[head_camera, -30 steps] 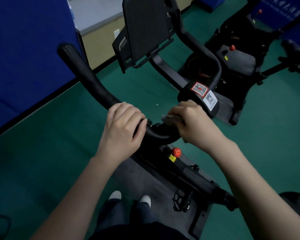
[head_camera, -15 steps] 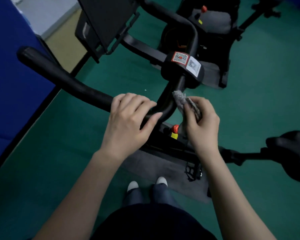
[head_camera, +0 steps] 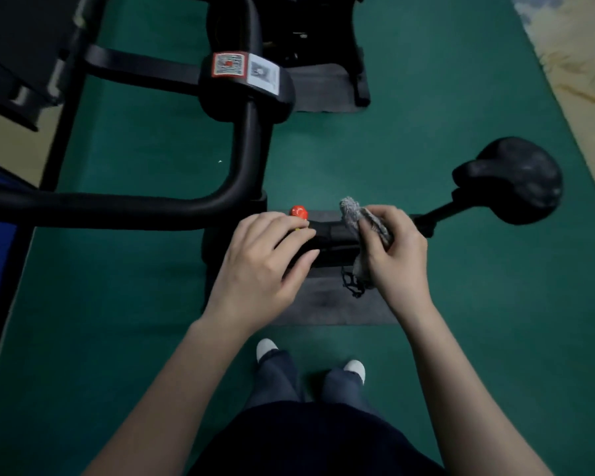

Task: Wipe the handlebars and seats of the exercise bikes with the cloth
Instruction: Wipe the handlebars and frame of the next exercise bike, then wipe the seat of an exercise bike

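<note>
The near bike's black handlebar (head_camera: 117, 211) runs in from the left and bends up to a clamp bearing QR stickers (head_camera: 244, 68). Its black seat (head_camera: 516, 180) is at the right on a post. My right hand (head_camera: 395, 255) is closed around a crumpled grey cloth (head_camera: 351, 211), held above the bike frame between handlebar and seat. My left hand (head_camera: 265, 266) hovers just right of the handlebar bend, fingers loosely curled and holding nothing, partly covering a red knob (head_camera: 299, 211).
A grey mat (head_camera: 330, 307) lies under the bike on the green floor. A black screen holder (head_camera: 18, 53) sits at the top left, and a second bike's base (head_camera: 310, 46) stands behind. My feet (head_camera: 310, 359) are just in front of the mat.
My left hand has let go of the handlebar and moved right. My right hand has carried the cloth off the bar toward the seat. The view has swung down and to the right.
</note>
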`<state>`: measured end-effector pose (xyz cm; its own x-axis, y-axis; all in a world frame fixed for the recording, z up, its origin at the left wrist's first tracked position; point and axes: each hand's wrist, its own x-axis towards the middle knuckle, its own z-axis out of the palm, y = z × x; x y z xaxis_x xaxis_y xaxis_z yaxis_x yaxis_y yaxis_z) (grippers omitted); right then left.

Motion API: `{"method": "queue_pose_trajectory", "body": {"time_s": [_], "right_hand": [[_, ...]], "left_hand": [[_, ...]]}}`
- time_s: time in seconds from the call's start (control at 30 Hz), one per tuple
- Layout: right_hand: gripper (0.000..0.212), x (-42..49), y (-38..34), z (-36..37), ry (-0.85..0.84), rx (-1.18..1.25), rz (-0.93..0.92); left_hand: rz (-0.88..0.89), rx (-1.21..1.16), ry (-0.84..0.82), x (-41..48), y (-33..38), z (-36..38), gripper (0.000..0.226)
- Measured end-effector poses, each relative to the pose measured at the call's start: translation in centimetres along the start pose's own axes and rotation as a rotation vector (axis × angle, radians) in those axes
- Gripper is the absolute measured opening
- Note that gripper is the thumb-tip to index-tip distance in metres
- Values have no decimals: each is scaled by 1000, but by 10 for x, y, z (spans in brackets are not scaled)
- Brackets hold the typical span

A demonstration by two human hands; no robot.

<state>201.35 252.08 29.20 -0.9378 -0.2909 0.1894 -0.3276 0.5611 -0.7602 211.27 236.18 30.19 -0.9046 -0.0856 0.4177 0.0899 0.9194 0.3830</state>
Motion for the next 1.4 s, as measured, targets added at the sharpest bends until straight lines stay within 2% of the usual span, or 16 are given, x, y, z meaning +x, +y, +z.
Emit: {"method": "queue_pose_trajectory", "body": {"time_s": [0.23, 0.47, 0.6, 0.93, 1.2, 1.4], "right_hand": [[8, -35, 52, -46, -18, -23, 91], [7, -77, 120, -123, 14, -20, 208], [7, -103, 155, -169, 45, 13, 266], [8, -163, 247, -273, 161, 0, 451], [7, -165, 289, -312, 280, 20, 579], [9, -128, 324, -335, 282, -31, 616]], "left_hand": [[-66, 48, -331, -13, 29, 38, 42], [-153, 137, -634, -28, 79, 97, 56], [-162, 143, -794, -34, 118, 139, 57], [-108, 164, -918, -39, 220, 227, 57], [-37, 218, -1048, -10, 240, 266, 57], [-5, 231, -1089, 41, 253, 322, 56]]}}
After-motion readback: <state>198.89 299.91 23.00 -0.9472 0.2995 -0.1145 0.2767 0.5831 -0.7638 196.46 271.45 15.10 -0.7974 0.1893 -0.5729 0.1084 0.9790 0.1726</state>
